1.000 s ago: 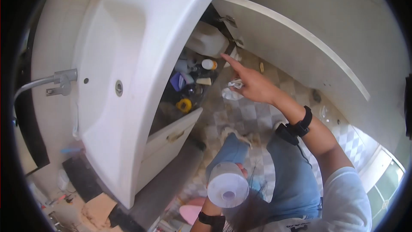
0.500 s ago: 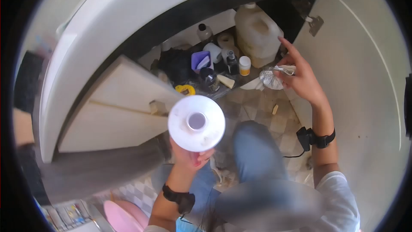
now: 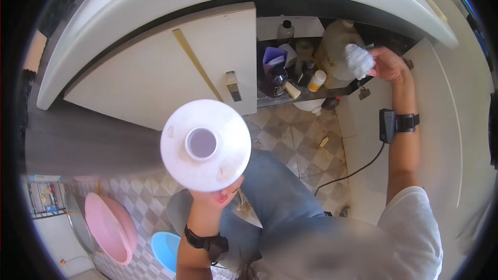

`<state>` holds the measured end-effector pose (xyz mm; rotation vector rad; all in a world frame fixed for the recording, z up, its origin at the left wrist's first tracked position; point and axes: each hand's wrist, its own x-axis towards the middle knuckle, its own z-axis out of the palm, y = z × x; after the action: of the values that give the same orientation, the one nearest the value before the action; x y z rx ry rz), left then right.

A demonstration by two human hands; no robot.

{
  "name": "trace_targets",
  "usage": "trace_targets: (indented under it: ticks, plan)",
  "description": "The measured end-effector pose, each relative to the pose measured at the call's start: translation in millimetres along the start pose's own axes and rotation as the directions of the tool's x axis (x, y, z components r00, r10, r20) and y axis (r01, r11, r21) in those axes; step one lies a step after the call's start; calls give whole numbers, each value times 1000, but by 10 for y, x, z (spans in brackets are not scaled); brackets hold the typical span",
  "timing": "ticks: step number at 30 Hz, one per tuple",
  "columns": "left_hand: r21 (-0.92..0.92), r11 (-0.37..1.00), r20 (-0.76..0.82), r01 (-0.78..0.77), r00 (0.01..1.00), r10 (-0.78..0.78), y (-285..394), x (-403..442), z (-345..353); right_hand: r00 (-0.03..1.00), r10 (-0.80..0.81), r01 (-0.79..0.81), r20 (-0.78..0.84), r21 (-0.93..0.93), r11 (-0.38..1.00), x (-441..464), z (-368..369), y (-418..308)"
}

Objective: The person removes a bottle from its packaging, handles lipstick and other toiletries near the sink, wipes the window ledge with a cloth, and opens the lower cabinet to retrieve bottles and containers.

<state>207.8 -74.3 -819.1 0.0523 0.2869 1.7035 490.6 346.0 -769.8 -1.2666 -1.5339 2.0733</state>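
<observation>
My left hand (image 3: pixel 217 199) is closed around a white object with a round disc-like top (image 3: pixel 228 145) and a raised ring around a hole in the middle. The top hides most of my fingers. My right hand (image 3: pixel 388 65) reaches into the cabinet's right side, its fingers closed on a crumpled silvery-white bundle (image 3: pixel 359 61). Just behind that bundle stands a big translucent jug (image 3: pixel 332 54). Left of the jug are a white bottle with an orange label (image 3: pixel 317 80), a dark bottle (image 3: pixel 277 80) and a purple container (image 3: pixel 273 57).
A white cabinet door (image 3: pixel 155 72) with a handle stands at the left, and another door (image 3: pixel 430 124) is open at the right. Pink (image 3: pixel 106 228) and blue (image 3: pixel 165 249) basins sit on the tiled floor (image 3: pixel 282 140). A black cable (image 3: pixel 358 168) hangs from my right wrist.
My right hand has moved deeper into the cabinet with the bundle, up beside the jug. The left door now covers more of the cabinet opening. The view has shifted.
</observation>
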Motion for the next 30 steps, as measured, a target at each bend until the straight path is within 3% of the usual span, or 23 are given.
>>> trace_targets:
  ticks: [2, 4, 6, 10, 12, 14, 16, 17, 18, 22, 24, 28, 30]
  plan:
    - [-62, 998, 46, -8, 999, 10, 3, -54, -41, 1000, -12, 8, 26, 149, 989, 84, -112, 53]
    - [-107, 994, -31, -30, 999, 26, -30, -84, 39, 1000, 12, -14, 14, 189, 982, 76, -63, -7]
    - [-60, 983, -412, -171, 902, 131, -87, -102, 133, 999, -16, 7, 37, 214, 977, 98, -120, -20]
    - [-44, 985, -376, -164, 917, 136, -129, -160, 42, 999, -29, 24, 18, 226, 974, 164, -212, 16]
    - [45, 984, -459, -170, 872, 171, -151, -170, -108, 998, -50, 60, -43, 252, 966, 131, -187, 0]
    - [24, 985, -437, -171, 884, 164, -179, -147, -171, 997, -76, 76, -11, 272, 959, 105, -169, -17]
    - [67, 982, -200, -178, 961, 188, -186, -115, -316, 996, -91, 83, 15, 288, 954, 51, -141, -26]
    - [88, 985, -161, -147, 974, 160, -182, -88, -316, 990, -109, 126, -91, 211, 969, -97, 71, -97]
    - [83, 985, -161, -148, 974, 160, -193, -59, -296, 971, -140, 167, -193, 128, 978, -251, 201, -131]
    - [61, 997, -156, -53, 986, 62, -212, -20, -241, 969, -160, 165, -186, 12, 986, -884, 358, -93]
    - [-214, 973, 134, 85, 989, -57, -209, -23, -521, 914, -317, 327, -254, -3, 945, -1345, 657, -17]
    - [-234, 969, 85, 80, 995, -61, -266, 53, -311, 883, -317, 312, -347, -71, 947, -1987, 974, 235]
    - [80, 997, -139, 7, 990, 4, -325, 69, -108, 911, -226, 219, -346, -58, 974, -2164, 1091, 383]
